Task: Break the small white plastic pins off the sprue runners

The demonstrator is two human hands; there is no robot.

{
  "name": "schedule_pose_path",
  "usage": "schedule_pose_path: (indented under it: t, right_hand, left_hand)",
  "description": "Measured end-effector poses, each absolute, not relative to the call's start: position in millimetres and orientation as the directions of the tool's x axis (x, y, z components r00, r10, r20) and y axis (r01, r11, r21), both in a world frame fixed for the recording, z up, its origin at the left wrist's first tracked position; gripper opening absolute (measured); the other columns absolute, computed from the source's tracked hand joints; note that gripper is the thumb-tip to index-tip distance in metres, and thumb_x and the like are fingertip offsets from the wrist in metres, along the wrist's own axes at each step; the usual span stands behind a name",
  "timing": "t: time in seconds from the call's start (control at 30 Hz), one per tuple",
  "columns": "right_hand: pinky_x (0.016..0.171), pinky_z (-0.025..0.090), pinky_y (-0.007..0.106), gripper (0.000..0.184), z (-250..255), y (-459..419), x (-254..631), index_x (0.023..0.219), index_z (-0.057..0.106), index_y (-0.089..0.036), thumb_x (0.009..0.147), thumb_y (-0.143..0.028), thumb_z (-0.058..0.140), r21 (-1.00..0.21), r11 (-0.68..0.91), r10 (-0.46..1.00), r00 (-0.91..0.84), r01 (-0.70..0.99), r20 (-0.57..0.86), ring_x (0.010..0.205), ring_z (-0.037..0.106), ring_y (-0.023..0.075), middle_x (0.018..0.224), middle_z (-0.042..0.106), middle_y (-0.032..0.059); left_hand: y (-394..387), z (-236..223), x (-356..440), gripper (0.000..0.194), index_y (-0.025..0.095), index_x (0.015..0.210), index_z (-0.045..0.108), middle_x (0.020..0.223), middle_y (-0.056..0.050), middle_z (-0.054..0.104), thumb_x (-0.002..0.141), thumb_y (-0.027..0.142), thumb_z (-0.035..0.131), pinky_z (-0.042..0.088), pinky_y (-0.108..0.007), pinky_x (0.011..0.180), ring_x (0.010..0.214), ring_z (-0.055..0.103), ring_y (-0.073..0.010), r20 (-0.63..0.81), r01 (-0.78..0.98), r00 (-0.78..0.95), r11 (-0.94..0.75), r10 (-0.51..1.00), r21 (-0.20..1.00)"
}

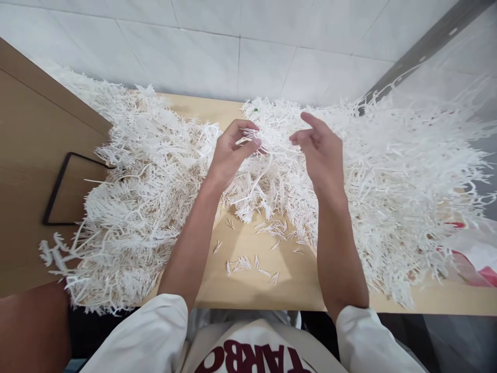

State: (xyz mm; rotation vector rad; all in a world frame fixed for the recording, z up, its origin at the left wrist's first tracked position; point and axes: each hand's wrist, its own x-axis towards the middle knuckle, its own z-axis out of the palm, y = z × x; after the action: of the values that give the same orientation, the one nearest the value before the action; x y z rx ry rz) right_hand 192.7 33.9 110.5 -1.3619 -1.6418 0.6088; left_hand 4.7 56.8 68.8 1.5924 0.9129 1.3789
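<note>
My left hand [237,147] is closed in a pinch on a white plastic sprig [248,135] with fine needle-like tips. A thin white stem [267,165] curves down below this hand. To its right, my right hand [321,150] hovers over the pile with its index finger stretched out and apart. Its other fingers bend toward the thumb, and I see nothing held in them. Beneath both hands lies a heap of similar white branching plastic pieces [283,181]. Several small loose sprigs [241,264] lie scattered on the wooden tabletop [248,292] between my forearms.
Tall tangled heaps of white pieces stand at the left [132,207] and right [396,207]. A brown board [39,129] with a black metal loop [56,189] borders the left side. Tiled wall [202,57] rises behind. A red-and-clear plastic bag [473,254] lies far right. Someone's limb [34,326] shows lower left.
</note>
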Motion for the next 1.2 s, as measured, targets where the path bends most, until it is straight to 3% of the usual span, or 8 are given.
schedule_pose_path:
  t: [0.07, 0.23, 0.33, 0.53, 0.67, 0.87, 1.1, 1.2]
  right_hand:
    - [0.073, 0.050, 0.029, 0.041, 113.8, 31.8, 187.5, 0.115, 0.060, -0.026, 0.092, -0.052, 0.040, -0.838, 0.311, 0.943, -0.038, 0.449, 0.330, 0.082, 0.063, 0.0131, 0.092, 0.068, 0.0029]
    - [0.057, 0.048, 0.025, 0.043, 111.0, 27.6, 178.2, 0.099, 0.066, -0.022, 0.077, -0.059, 0.059, -0.845, 0.284, 0.956, -0.204, 0.453, 0.212, 0.061, 0.058, 0.0099, 0.073, 0.065, -0.0001]
    - [0.053, 0.046, 0.024, 0.039, 105.4, 29.3, 177.4, 0.094, 0.065, -0.021, 0.077, -0.056, 0.061, -0.874, 0.264, 0.957, -0.224, 0.408, 0.185, 0.055, 0.056, 0.0088, 0.065, 0.062, -0.0017]
    - [0.065, 0.050, 0.028, 0.045, 106.0, 35.3, 182.2, 0.116, 0.057, -0.026, 0.085, -0.057, 0.048, -0.849, 0.332, 0.940, -0.216, 0.411, 0.263, 0.074, 0.062, 0.0124, 0.088, 0.066, 0.0017]
    - [0.067, 0.049, 0.028, 0.044, 104.1, 36.3, 183.1, 0.107, 0.062, -0.026, 0.086, -0.060, 0.045, -0.767, 0.403, 0.914, -0.260, 0.499, 0.311, 0.078, 0.061, 0.0133, 0.093, 0.066, 0.0025]
    - [0.063, 0.038, 0.028, 0.034, 100.7, 35.4, 182.7, 0.072, 0.057, -0.020, 0.090, -0.047, 0.046, -0.506, 0.457, 0.864, -0.229, 0.732, 0.449, 0.064, 0.049, 0.0111, 0.070, 0.055, 0.0003]
    - [0.054, 0.023, 0.028, 0.027, 102.8, 35.3, 179.5, 0.063, 0.034, -0.019, 0.087, -0.024, 0.044, -0.348, 0.388, 0.911, -0.298, 0.853, 0.284, 0.055, 0.031, 0.0089, 0.064, 0.044, -0.0016]
    - [0.054, 0.021, 0.028, 0.028, 113.0, 25.4, 176.3, 0.059, 0.031, -0.019, 0.083, -0.019, 0.046, -0.373, 0.443, 0.895, -0.377, 0.816, 0.237, 0.053, 0.027, 0.0080, 0.058, 0.039, -0.0031]
  left_hand:
    - [55.0, 70.7, 5.7, 0.032, 0.027, 0.107, 0.048, 0.087, 0.001, 0.060, 0.082, 0.041, 0.061, 0.053, -0.024, 0.069, 0.070, 0.064, -0.0089, 0.385, 0.013, 0.169, -0.392, 0.908, 0.920]
    - [52.9, 72.0, 7.6, 0.039, 0.028, 0.112, 0.044, 0.087, 0.001, 0.060, 0.080, 0.036, 0.065, 0.052, -0.024, 0.068, 0.076, 0.063, -0.0100, 0.381, 0.019, 0.198, -0.392, 0.903, 0.920]
    - [54.7, 67.8, 8.6, 0.038, 0.027, 0.110, 0.045, 0.086, 0.001, 0.061, 0.079, 0.034, 0.067, 0.052, -0.024, 0.070, 0.089, 0.062, -0.0128, 0.398, 0.042, 0.167, -0.410, 0.902, 0.911]
    - [53.8, 66.4, 9.5, 0.019, 0.022, 0.097, 0.054, 0.094, -0.001, 0.062, 0.081, 0.029, 0.063, 0.052, -0.023, 0.074, 0.090, 0.060, -0.0111, 0.376, 0.085, 0.191, -0.397, 0.907, 0.914]
    - [48.8, 72.6, 12.6, 0.017, 0.021, 0.092, 0.061, 0.092, -0.001, 0.065, 0.083, 0.035, 0.060, 0.050, -0.023, 0.071, 0.082, 0.061, -0.0101, 0.350, 0.113, 0.281, -0.393, 0.894, 0.913]
    - [44.1, 79.2, 13.8, 0.019, 0.019, 0.084, 0.062, 0.077, 0.001, 0.066, 0.084, 0.037, 0.057, 0.044, -0.021, 0.063, 0.069, 0.057, -0.0089, 0.338, 0.358, 0.255, -0.413, 0.906, 0.837]
    - [39.0, 82.2, 21.0, 0.011, 0.018, 0.081, 0.063, 0.081, 0.000, 0.068, 0.084, 0.025, 0.054, 0.043, -0.025, 0.071, 0.073, 0.059, -0.0115, 0.405, 0.576, 0.252, -0.473, 0.879, 0.667]
    - [43.0, 72.7, 21.9, 0.012, 0.019, 0.087, 0.063, 0.089, -0.001, 0.069, 0.086, 0.020, 0.051, 0.043, -0.027, 0.074, 0.079, 0.060, -0.0138, 0.420, 0.647, 0.268, -0.485, 0.867, 0.589]
